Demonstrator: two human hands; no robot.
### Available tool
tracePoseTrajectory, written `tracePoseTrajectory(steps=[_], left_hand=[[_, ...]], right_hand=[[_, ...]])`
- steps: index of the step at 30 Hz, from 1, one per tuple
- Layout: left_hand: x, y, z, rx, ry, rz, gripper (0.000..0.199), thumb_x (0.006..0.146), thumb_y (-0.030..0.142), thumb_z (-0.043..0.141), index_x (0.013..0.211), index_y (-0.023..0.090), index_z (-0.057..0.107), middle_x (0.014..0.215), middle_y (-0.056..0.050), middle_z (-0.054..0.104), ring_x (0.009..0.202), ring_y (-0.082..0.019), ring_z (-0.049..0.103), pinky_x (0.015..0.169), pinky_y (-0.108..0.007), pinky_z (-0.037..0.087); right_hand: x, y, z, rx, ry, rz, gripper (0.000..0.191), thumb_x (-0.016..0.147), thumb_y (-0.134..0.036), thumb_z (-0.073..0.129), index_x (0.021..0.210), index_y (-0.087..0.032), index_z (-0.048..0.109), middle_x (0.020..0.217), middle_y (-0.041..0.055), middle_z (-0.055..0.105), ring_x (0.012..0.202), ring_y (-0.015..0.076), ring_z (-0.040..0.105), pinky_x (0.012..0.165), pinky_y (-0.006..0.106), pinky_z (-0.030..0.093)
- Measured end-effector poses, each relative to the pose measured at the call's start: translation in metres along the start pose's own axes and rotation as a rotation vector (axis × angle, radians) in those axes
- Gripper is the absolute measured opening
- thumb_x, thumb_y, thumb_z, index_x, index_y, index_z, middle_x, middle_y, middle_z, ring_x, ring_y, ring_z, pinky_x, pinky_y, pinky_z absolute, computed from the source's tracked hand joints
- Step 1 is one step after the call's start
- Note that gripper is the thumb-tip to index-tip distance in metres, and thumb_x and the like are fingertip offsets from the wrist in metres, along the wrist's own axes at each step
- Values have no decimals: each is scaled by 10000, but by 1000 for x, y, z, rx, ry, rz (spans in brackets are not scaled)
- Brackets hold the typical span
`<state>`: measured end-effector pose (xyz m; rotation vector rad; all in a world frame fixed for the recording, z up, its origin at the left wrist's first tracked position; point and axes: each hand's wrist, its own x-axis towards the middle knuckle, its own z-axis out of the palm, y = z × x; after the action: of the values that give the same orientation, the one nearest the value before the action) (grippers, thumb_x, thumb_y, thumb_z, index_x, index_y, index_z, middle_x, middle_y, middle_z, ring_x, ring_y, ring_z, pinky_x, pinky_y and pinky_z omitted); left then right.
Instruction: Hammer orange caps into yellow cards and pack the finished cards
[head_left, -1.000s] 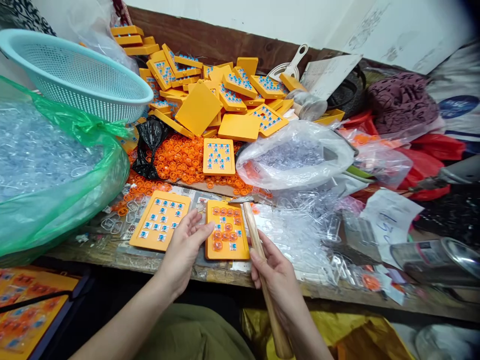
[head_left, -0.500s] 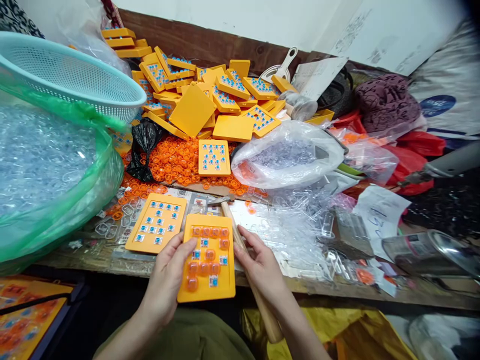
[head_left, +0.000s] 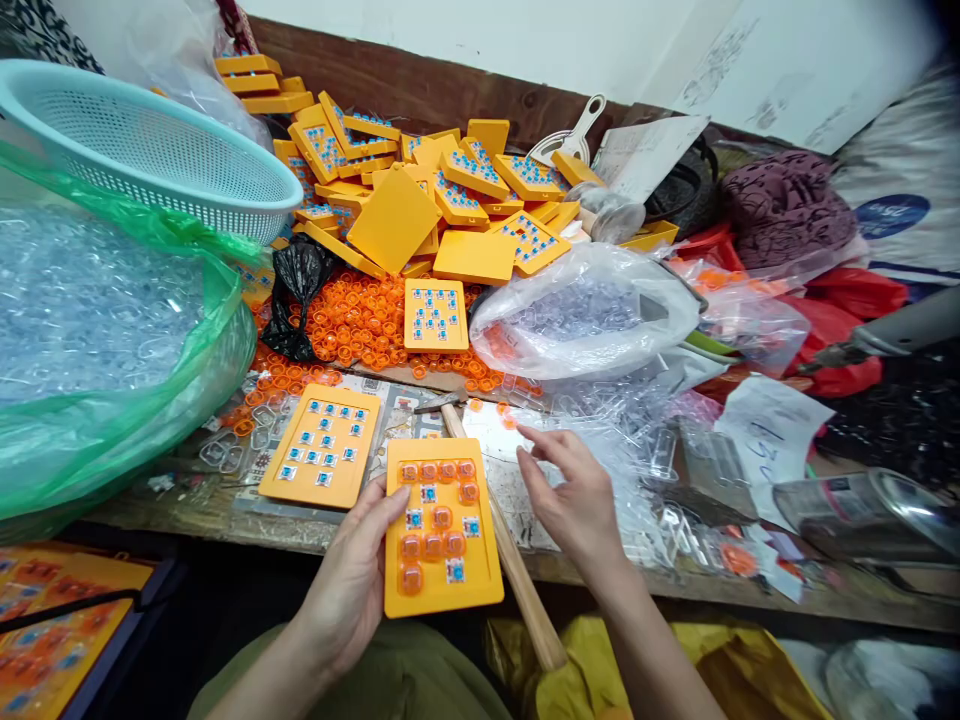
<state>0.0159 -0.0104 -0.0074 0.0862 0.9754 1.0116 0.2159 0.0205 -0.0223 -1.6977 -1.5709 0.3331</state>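
My left hand [head_left: 352,565] grips the left edge of a yellow plastic panel [head_left: 480,575], thumb on top. Clear orange caps sit over most of its blue-and-white switches; several switches are bare. My right hand [head_left: 574,495] holds nothing. Its index finger is stretched toward a few loose orange caps [head_left: 510,420] on the white work surface, thumb apart from it. A hammer [head_left: 517,570] lies between my hands, its handle partly behind the panel and pointing toward me. Left of it lies another yellow panel [head_left: 289,428] with blue switches and no caps.
Behind are heaped yellow panels [head_left: 472,258] and a pile of orange caps [head_left: 352,325]. A green bag [head_left: 225,370] of clear pieces and a light-blue basket [head_left: 292,190] stand at left. A white bag [head_left: 495,345] of clear parts and a metal can [head_left: 840,505] are to the right.
My right hand has let go of the hammer handle and moved up and right toward the loose orange caps. The panel in my left hand has shifted slightly right.
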Motion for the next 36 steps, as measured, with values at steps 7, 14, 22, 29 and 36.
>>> tracePoseTrajectory(steps=[7, 14, 22, 29, 36], left_hand=[[0, -6, 5, -34, -139, -3, 466, 834, 239, 633, 1280, 188, 507, 1166, -109, 667, 1070, -250, 635, 957, -362, 500], [-2, -14, 9, 28, -242, 47, 525, 819, 271, 662, 1299, 227, 456, 1186, -96, 652, 1069, -241, 632, 957, -369, 489], [2, -16, 14, 182, -168, 194, 412, 794, 343, 675, 1157, 202, 537, 1137, -87, 671, 1004, -242, 654, 856, -332, 539], [13, -14, 24, 246, -128, 228, 372, 765, 328, 704, 1075, 170, 572, 1045, -77, 711, 924, -234, 685, 821, -316, 554], [29, -9, 21, 103, -162, 101, 376, 813, 332, 664, 1144, 188, 559, 1048, -78, 716, 927, -217, 692, 866, -342, 543]], right_hand=[[-35, -35, 7, 570, 12, 200, 129, 789, -346, 677, 801, -217, 664, 1004, 69, 702, 962, 223, 659, 814, 362, 511], [-41, -44, 19, 345, 35, -169, 112, 804, -164, 650, 835, -260, 698, 821, 28, 670, 1024, 235, 586, 905, 450, 429], [-41, -48, 26, 694, -83, 269, 421, 766, -311, 682, 1097, -291, 423, 1125, 46, 531, 1006, 208, 600, 821, 378, 517], [-37, -39, 29, 794, -182, 359, 479, 807, -372, 631, 1138, -313, 290, 986, 9, 631, 871, 177, 679, 719, 303, 549], [45, 10, 1, -115, -100, 14, 157, 801, -239, 582, 940, -185, 632, 1060, 136, 654, 1048, 286, 558, 907, 458, 391]])
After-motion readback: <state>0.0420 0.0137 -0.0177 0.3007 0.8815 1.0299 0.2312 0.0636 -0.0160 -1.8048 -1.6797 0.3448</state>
